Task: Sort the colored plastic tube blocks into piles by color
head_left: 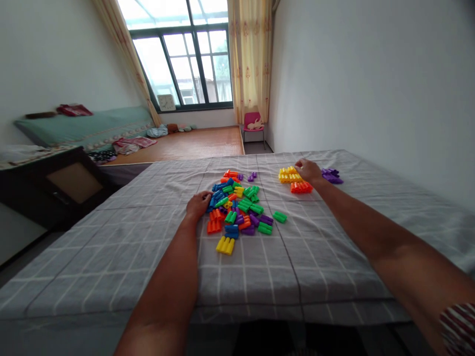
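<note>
A mixed pile of plastic pieces in blue, green, orange, purple and yellow lies on the grey checked cloth. My left hand (199, 203) rests at the pile's left edge, against the blue pieces (218, 197), its fingers curled; what they hold, if anything, is hidden. Farther right, my right hand (308, 170) is at the right side of a group of yellow pieces (288, 175), fingers bent down; their tips are too small to read. Orange pieces (301, 187) lie just in front of the yellow ones. Purple pieces (332, 175) sit to the right, behind my right wrist.
The grey checked cloth (260, 277) covers the surface before me. A yellow piece (225, 245) lies nearest me, and a green piece (279, 217) sits right of the pile. Beyond are a low wooden platform (200, 141), a pink chair (252, 118) and a dark cabinet (48, 188) at left.
</note>
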`<state>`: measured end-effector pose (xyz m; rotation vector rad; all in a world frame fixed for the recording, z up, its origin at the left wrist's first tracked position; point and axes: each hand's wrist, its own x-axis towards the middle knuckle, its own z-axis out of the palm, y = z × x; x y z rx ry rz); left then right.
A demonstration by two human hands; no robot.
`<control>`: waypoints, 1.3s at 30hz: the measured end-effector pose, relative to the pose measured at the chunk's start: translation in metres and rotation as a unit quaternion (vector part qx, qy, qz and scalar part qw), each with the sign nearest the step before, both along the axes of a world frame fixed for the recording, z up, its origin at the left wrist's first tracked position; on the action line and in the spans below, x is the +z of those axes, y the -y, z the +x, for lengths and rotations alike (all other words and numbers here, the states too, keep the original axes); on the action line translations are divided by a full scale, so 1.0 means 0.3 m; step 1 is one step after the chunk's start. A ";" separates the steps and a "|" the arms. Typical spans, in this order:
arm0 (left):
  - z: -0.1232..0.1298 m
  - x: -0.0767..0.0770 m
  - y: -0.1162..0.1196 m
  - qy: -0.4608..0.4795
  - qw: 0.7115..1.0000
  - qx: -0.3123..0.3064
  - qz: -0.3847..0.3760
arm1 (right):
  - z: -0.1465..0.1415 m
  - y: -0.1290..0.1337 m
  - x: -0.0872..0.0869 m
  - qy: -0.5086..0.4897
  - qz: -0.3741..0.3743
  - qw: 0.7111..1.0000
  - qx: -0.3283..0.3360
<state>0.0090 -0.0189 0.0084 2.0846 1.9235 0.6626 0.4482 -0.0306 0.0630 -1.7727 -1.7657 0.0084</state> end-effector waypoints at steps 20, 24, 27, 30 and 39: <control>0.006 -0.010 0.003 0.015 1.000 -0.010 0.008 | -0.546 0.164 -0.071 -0.001 -0.069 0.926 0.372; 0.005 0.000 0.009 0.005 1.000 -0.014 0.006 | -0.465 0.163 -0.057 -0.150 -0.069 0.924 0.345; 0.000 0.002 0.006 -0.007 1.000 -0.015 0.008 | -0.300 0.146 -0.043 -0.287 -0.037 0.909 0.301; -0.007 0.000 -0.004 -0.019 1.000 -0.012 0.008 | -0.044 0.145 -0.053 -0.375 0.006 0.910 0.175; -0.024 -0.007 -0.025 -0.036 0.999 -0.008 0.015 | 0.532 0.307 -0.259 -0.099 0.016 0.964 -0.248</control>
